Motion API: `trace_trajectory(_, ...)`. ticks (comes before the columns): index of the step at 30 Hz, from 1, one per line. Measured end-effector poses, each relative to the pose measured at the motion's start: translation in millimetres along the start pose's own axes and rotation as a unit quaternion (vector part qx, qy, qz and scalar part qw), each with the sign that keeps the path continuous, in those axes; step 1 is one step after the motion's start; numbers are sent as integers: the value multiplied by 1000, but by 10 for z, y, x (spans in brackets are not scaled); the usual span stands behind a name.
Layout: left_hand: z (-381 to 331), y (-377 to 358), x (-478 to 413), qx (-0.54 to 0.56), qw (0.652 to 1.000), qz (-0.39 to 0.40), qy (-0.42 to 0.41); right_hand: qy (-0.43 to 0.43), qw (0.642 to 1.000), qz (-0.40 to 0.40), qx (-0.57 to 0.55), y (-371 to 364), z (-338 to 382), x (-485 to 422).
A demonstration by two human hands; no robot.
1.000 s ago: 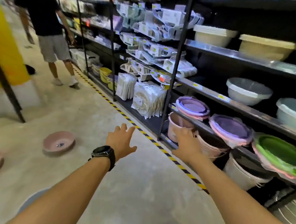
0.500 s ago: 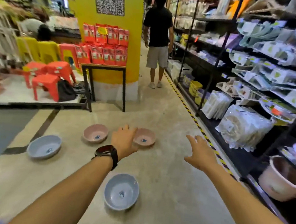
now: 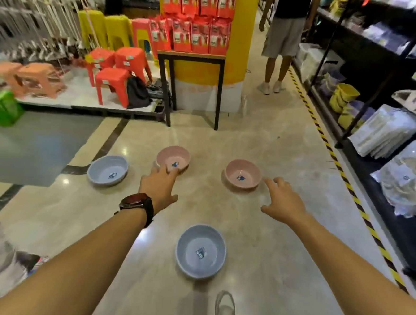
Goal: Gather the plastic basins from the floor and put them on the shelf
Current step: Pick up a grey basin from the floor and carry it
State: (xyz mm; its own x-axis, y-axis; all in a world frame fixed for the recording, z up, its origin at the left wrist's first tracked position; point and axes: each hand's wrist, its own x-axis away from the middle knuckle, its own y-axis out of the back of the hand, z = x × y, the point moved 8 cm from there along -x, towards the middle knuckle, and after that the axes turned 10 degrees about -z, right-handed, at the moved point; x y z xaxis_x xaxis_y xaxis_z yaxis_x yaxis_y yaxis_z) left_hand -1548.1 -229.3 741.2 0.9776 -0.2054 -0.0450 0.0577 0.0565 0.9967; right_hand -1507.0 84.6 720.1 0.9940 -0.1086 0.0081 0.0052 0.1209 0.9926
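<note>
Several plastic basins lie upright on the shop floor. A blue basin [image 3: 201, 251] is nearest, between my forearms. A pink basin [image 3: 242, 174] sits just left of my right hand [image 3: 282, 202]. Another pink basin [image 3: 173, 158] lies behind the fingertips of my left hand [image 3: 159, 186], which wears a dark watch. A second blue basin [image 3: 108, 170] rests further left. Both hands are stretched forward with fingers spread and hold nothing. The black shelf [image 3: 366, 134] runs along the right side.
A yellow-black hazard stripe [image 3: 335, 156] marks the floor beside the shelf. A black-legged table [image 3: 191, 57] with red packets stands ahead against a yellow pillar. A person [image 3: 282, 37] stands in the aisle beyond. Red stools [image 3: 113, 82] are at the left. My shoe [image 3: 224, 308] is at the bottom.
The view has swung left from the shelf down to the floor, bringing the basins into sight. Both hands stay empty and spread, now reaching over the pink basins.
</note>
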Motion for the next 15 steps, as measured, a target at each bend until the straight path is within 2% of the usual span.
trace_trajectory(9,86,-332,-788,-16,998,46,43,74,993,84,33,-427,-19,-1277)
trace_trajectory(15,450,-999,-1028,0,995,71,72,103,987,124,-26,-1101,434,-1799)
